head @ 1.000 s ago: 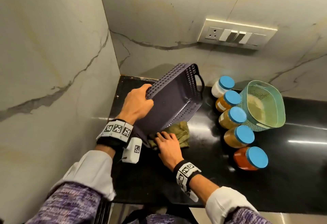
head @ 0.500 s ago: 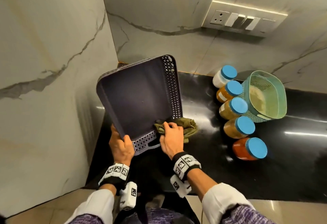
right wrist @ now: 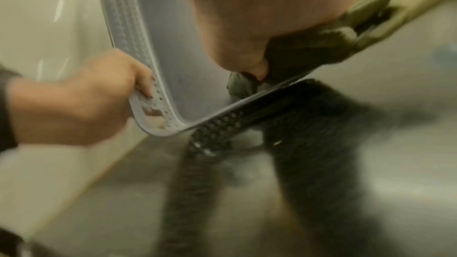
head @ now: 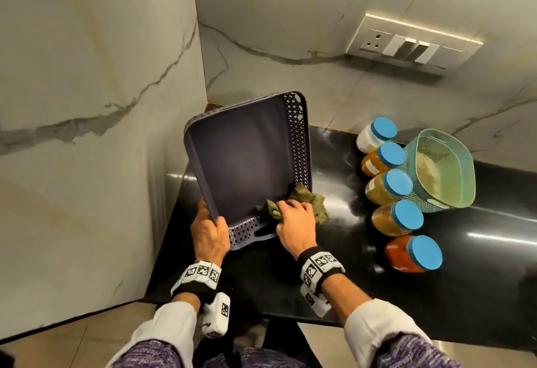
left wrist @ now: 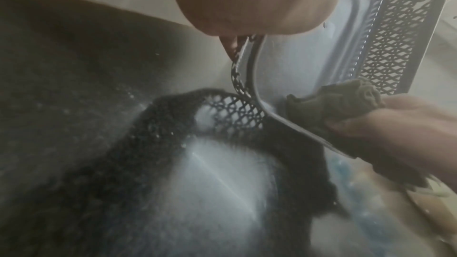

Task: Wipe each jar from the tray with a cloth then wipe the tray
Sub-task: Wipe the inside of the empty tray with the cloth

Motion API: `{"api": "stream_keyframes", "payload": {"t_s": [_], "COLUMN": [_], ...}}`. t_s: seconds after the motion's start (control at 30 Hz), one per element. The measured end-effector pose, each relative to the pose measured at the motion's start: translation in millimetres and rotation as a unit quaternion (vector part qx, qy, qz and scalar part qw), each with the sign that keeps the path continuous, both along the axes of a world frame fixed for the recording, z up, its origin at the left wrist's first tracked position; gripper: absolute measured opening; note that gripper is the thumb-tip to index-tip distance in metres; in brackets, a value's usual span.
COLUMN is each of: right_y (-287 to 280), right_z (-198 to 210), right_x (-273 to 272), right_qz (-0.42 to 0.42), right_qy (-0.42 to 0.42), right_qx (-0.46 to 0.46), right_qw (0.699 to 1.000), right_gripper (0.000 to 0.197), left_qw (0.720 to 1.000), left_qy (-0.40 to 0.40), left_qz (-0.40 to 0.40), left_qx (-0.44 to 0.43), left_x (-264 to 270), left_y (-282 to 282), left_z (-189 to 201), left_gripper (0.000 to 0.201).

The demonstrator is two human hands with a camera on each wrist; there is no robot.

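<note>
Landmark: tray (head: 247,164).

- Nearest, at the tray's near-left corner: left hand (head: 209,235) is clamped on the rim, thumb over the edge, fingers curled round behind the lattice wall. Probably held there so the whole inner floor is left free for wiping.
- Tray is held tipped up off the black counter (head: 334,274), inner face turned toward the head camera, far edge raised toward the wall corner. Judged: tilt is used to expose the floor and let dust fall out.
- At the tray's near-right corner: right hand (head: 295,223) is closed round a bunched green cloth (head: 308,197), and the cloth is pressed against the tray floor just beside the right lattice wall. Part of the cloth spills over the rim there.
- Step judged: tray wipe, started at that corner; most of the floor looks not yet covered.
- Right of the tray, well apart: five blue-lidded jars (head: 396,218) are lined up on the counter, out of the tray, so the jar stage is presumably done.
- Beyond the jars, touching or just beside them: a green basket (head: 465,181).
- Farthest, right of the tray on the wall: a switch plate (head: 412,46).
- Risk: one-corner hold, so the tray may twist under wiping pressure.
</note>
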State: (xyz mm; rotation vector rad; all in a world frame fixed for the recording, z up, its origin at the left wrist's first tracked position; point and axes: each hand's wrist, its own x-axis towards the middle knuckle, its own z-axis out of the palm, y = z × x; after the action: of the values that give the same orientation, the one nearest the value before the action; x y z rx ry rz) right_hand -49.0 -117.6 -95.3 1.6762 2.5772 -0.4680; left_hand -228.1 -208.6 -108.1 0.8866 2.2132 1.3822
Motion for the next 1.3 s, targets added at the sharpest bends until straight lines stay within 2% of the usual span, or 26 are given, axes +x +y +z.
{"api": "stream_keyframes", "payload": {"t_s": [0.1, 0.17, 0.23, 0.3, 0.4, 0.5, 0.57, 0.67, 0.77, 0.83, 0.93, 1.03, 1.1, 1.17, 1.2, 1.27, 1.3], "right_y": [-30, -65, -94, -102, -79, -46, -29, -9, 6, 15, 24, 30, 36, 43, 46, 50, 51], "right_z": [-6, -14, -21, -24, -18, -4, 4, 18, 30, 34, 37, 43, 49, 55, 58, 60, 60], "right_x": [-19, -45, -63, -64, -41, -17, -5, 15, 24, 29, 36, 36, 35, 36, 38, 42, 43], "right_qz": [-0.027, 0.01, 0.013, 0.018, 0.095, 0.146, 0.171, 0.203, 0.234, 0.25, 0.271, 0.281, 0.276, 0.261, 0.25, 0.226, 0.217], "right_qy": [0.056, 0.091, 0.123, 0.132, 0.1, 0.04, -0.024, -0.115, -0.172, -0.203, -0.229, -0.247, -0.256, -0.27, -0.274, -0.279, -0.284], "right_qx": [-0.002, -0.03, -0.087, -0.098, -0.069, -0.058, -0.061, -0.055, -0.045, -0.033, -0.027, -0.037, -0.054, -0.065, -0.072, -0.079, -0.08], "right_qw": [0.998, 0.995, 0.989, 0.986, 0.988, 0.987, 0.983, 0.971, 0.956, 0.946, 0.935, 0.927, 0.925, 0.924, 0.926, 0.93, 0.93], "right_gripper": [0.047, 0.055, 0.066, 0.074, 0.073, 0.061, 0.054, 0.038, 0.024, 0.021, 0.027, 0.029, 0.026, 0.025, 0.025, 0.024, 0.022], "left_qw": [1.0, 1.0, 0.999, 0.997, 0.998, 0.999, 0.997, 0.992, 0.996, 0.995, 0.975, 0.947, 0.941, 0.947, 0.95, 0.956, 0.963], "left_qy": [-0.006, -0.009, -0.01, -0.012, -0.015, -0.022, -0.009, 0.024, 0.074, 0.067, 0.105, 0.193, 0.217, 0.19, 0.174, 0.149, 0.137], "left_qz": [0.011, 0.001, -0.017, -0.029, -0.036, -0.034, 0.007, 0.041, -0.007, -0.058, -0.132, -0.163, -0.149, -0.139, -0.149, -0.174, -0.167], "left_qx": [-0.001, -0.023, -0.05, -0.071, -0.059, 0.024, 0.083, 0.115, 0.044, -0.033, -0.142, -0.198, -0.211, -0.218, -0.213, -0.182, -0.164], "left_x": [6, 5, 1, -1, -6, -6, -7, -21, -44, -55, -64, -66, -71, -81, -85, -88, -85], "left_y": [3, 7, 7, 2, -8, 3, 25, 64, 93, 107, 117, 120, 120, 118, 114, 102, 96], "left_z": [-1, -3, -7, -6, -5, 15, 36, 68, 76, 71, 49, 29, 20, 12, 7, -4, -9], "left_gripper": [0.046, 0.05, 0.054, 0.056, 0.058, 0.089, 0.092, 0.089, 0.082, 0.08, 0.084, 0.083, 0.08, 0.068, 0.054, 0.03, 0.026]}}
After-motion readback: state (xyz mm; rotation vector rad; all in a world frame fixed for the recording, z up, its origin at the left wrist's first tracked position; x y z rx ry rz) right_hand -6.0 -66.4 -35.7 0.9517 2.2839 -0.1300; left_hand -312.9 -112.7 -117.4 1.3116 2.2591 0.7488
